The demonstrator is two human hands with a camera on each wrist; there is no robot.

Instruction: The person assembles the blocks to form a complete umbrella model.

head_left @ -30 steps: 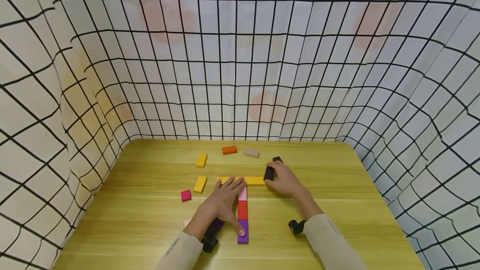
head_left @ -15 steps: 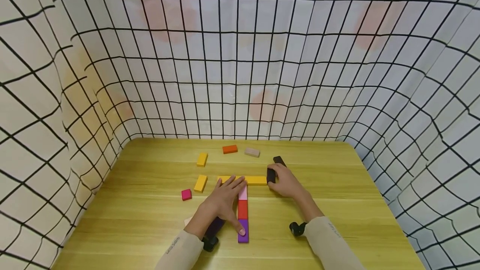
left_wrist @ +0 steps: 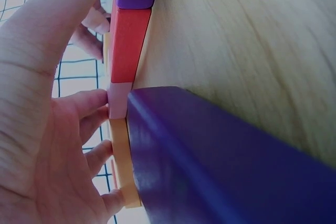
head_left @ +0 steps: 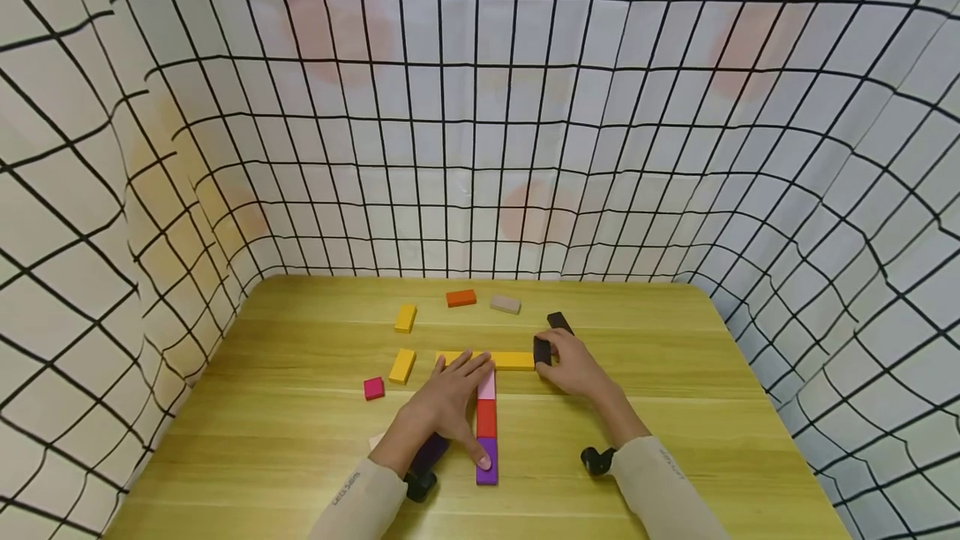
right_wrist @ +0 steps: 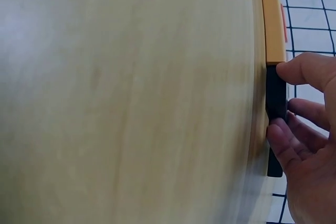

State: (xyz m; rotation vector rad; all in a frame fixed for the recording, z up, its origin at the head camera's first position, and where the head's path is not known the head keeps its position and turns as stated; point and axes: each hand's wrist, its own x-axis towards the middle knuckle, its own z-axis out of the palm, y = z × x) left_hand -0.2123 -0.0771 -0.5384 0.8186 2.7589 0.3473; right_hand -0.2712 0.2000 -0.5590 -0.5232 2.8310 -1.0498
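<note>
right grip [head_left: 572,363]: pinched a black block [head_left: 542,350] narrowly between thumb and fingers.
black block: lay between those fingertips, touching the right end of the yellow row [head_left: 513,361].
left grip [head_left: 444,408]: was wide, fingers spread over the yellow row and a pink block [head_left: 486,387], thumb on a purple block [head_left: 488,477].
red block [head_left: 486,418]: sat between the pink and purple blocks on the desk [head_left: 675,407].
</note>
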